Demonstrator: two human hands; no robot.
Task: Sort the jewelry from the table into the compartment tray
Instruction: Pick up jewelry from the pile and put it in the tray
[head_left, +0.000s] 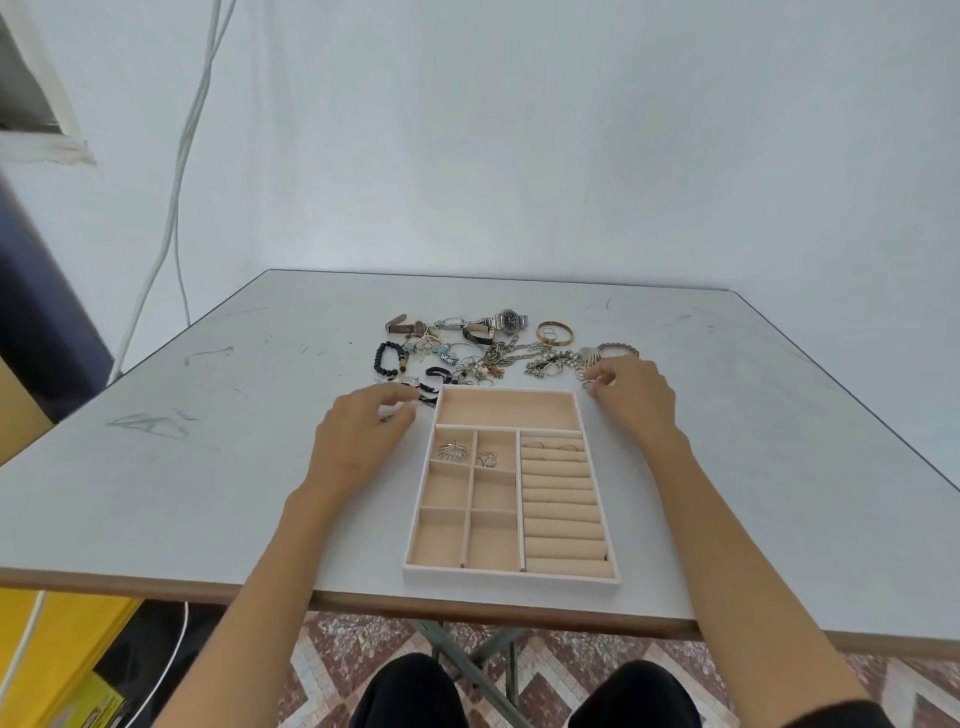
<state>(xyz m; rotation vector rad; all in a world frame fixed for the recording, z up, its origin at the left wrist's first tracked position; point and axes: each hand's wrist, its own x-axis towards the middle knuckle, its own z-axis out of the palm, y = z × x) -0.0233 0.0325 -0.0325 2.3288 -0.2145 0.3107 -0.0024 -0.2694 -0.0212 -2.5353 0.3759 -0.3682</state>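
A pale pink compartment tray lies on the table in front of me. A silver leaf brooch and a small silver piece sit in its two upper small compartments, and thin rings are in the top ring rolls. Behind the tray spreads the jewelry pile of watches, chains and bracelets. My right hand, at the tray's far right corner, pinches a small silver ring. My left hand is left of the tray with curled fingers at a black cord bracelet; whether it grips the bracelet is unclear.
In the pile are a dark-faced watch, gold bangles, a black bead bracelet and a shell pendant. The grey table ends at a brown front edge just below the tray. Cables hang on the wall at the left.
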